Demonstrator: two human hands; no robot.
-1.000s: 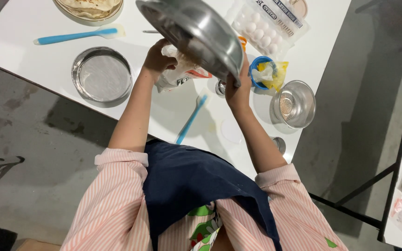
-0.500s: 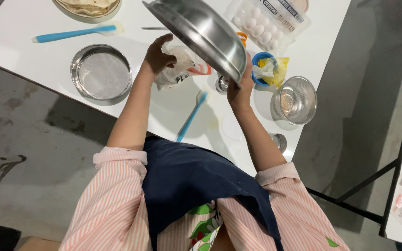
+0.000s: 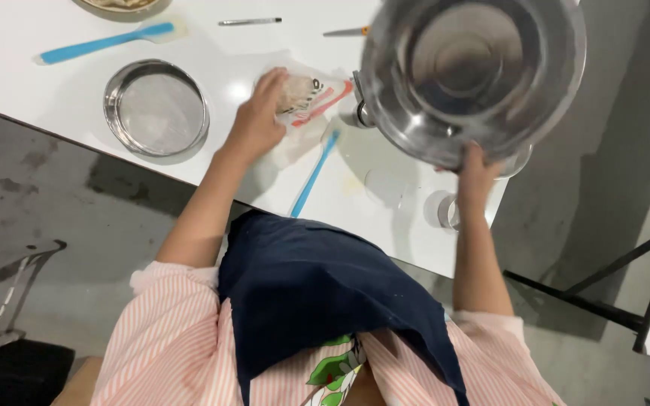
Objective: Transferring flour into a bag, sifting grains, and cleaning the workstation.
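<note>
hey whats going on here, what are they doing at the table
A person in a striped shirt and dark apron stands at a white table. Their right hand holds a large steel bowl up by its rim, tilted so its empty inside faces the camera. Their left hand grips a crumpled plastic bag lying on the table. A round metal sieve and two blue spatulas lie nearby.

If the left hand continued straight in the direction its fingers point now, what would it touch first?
The left hand rests on a clear plastic bag and points up and right across the white table. Past the bag, it would probably meet the steel bowl raised by the right hand, though the bowl's height is unclear.
</note>
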